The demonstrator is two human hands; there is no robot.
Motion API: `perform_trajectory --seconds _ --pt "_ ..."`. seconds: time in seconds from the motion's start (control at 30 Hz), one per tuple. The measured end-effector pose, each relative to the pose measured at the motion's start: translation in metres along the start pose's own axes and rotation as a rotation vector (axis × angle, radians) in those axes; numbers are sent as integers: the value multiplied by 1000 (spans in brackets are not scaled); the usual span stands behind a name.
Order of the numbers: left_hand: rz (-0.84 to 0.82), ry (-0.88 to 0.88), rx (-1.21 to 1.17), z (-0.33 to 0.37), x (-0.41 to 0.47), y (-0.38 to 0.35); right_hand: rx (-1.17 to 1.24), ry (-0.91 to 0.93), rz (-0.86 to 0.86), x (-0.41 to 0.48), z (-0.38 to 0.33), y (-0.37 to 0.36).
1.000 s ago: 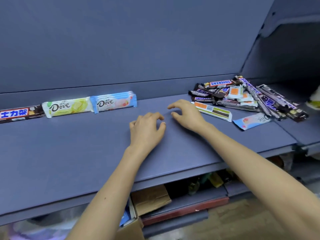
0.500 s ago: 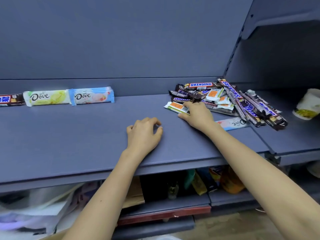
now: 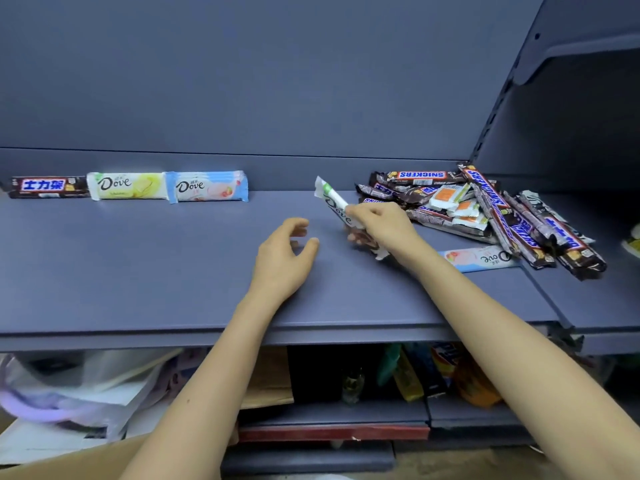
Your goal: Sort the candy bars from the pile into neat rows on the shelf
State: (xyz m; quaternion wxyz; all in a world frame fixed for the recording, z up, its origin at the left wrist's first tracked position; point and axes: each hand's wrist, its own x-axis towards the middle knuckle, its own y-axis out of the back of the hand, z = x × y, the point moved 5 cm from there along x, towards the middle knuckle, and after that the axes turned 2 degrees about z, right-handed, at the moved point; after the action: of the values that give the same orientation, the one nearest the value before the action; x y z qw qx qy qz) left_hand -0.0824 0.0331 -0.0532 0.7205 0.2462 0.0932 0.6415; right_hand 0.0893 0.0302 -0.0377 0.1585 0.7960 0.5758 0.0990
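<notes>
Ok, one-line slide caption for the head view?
Right hand lifts a green-tipped Dove bar from the candy pile; left hand rests open on the shelf.

Shelf (image 3: 138,258): slate blue. Row: brown Snickers bar (image 3: 48,187), pale-green Dove bar (image 3: 126,186), light-blue Dove bar (image 3: 207,186). Pile (image 3: 485,209): mostly brown wrappers.

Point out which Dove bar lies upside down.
The blue Dove bar by the right forearm, at the pile's front edge; its logo reads inverted, unlike the others.
</notes>
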Motion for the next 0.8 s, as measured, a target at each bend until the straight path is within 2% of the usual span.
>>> perform_trajectory --seconds 0.07,0.13,0.23,0.43,0.53,0.63,0.8 --pt "29 101 -180 -1 2 5 350 -179 -194 -3 -1 -14" --pt "28 197 -363 -3 5 8 475 -299 -386 -10 -3 -24" --pt "0 263 -501 -4 8 11 474 -389 -532 -18 -2 -30" --pt "-13 250 -546 -6 10 12 465 -445 -587 -23 4 -32" --pt "-6 242 -604 -7 9 11 378 -432 -653 -26 6 -35" --pt "51 249 -681 -11 8 12 258 -335 -595 -22 6 -32" --pt "180 266 -732 -24 4 16 -217 70 -247 -12 -13 -25"
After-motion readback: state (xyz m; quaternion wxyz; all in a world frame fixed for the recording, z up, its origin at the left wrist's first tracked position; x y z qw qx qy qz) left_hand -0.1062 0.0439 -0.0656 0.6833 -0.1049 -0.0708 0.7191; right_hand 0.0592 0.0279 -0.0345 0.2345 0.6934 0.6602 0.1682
